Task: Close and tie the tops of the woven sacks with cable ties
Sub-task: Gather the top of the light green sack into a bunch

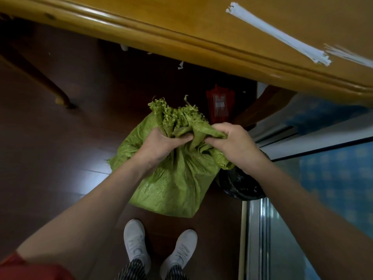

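A green woven sack (173, 184) stands on the dark floor in front of my feet. Its frayed top is bunched together above my hands. My left hand (161, 144) grips the gathered fabric on the left side of the neck. On the right side, my right hand (236, 144) pinches a fold of the sack's top. A bundle of white cable ties (278, 34) lies on the wooden table at the upper right, apart from both hands.
The wooden table (181, 27) overhangs the far side of the sack. A black bag (240, 184) sits right of the sack, a red packet (220, 106) lies beyond it. A table leg (46, 81) stands at left. My white shoes (159, 251) are below.
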